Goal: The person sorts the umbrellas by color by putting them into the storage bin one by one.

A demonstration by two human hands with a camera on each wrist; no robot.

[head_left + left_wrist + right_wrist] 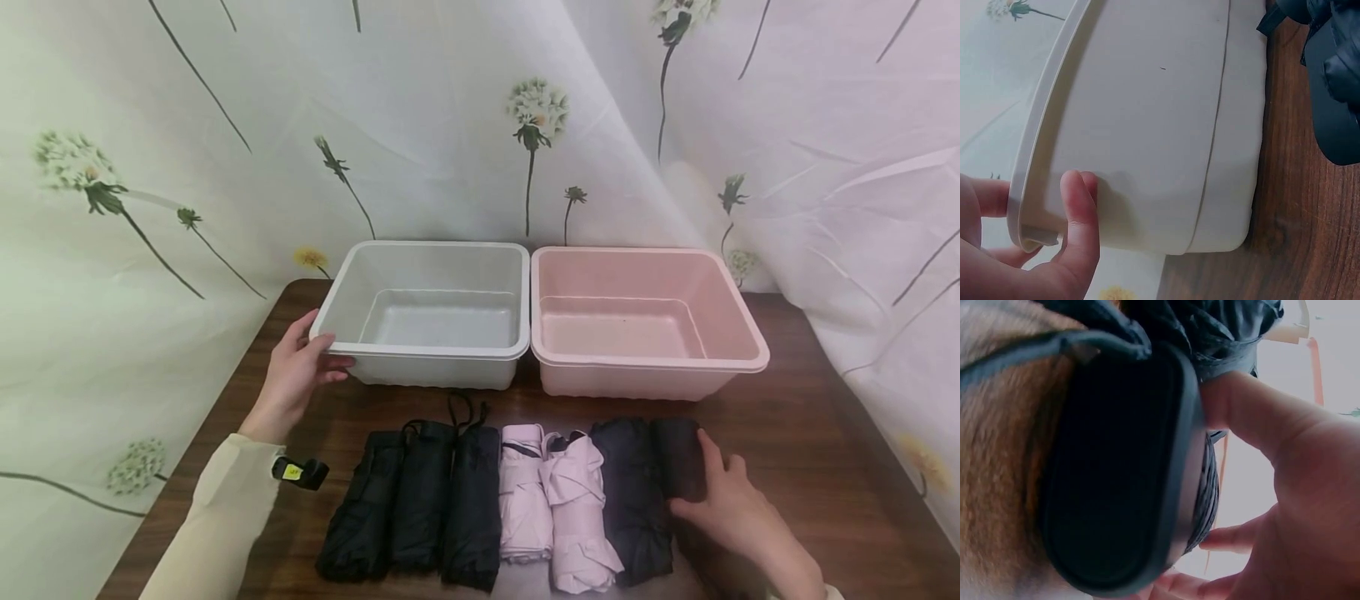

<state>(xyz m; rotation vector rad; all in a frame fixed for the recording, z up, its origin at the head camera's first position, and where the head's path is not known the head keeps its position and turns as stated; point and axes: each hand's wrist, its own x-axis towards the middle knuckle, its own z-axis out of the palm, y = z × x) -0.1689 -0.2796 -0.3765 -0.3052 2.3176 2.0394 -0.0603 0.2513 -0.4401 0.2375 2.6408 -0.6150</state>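
Observation:
My left hand (292,375) grips the near left corner of a white plastic bin (431,369), its thumb over the rim and its fingers beneath. At the right end of a row of folded umbrellas, my right hand (738,504) holds a black folding umbrella (678,458) between thumb and fingers. The right wrist view shows this umbrella's flat oval end (1116,475) with a strap (1016,356) beside it. Against its left side lies another black umbrella (633,500). Two pale pink umbrellas (525,500) lie in the middle of the row, and three black umbrellas (423,500) at its left.
A pink plastic bin (622,382) stands at the right of the white one, their rims side by side. Both bins show bare floors. Behind the dark wooden table (795,433) hangs a white cloth (450,125) with a dandelion print.

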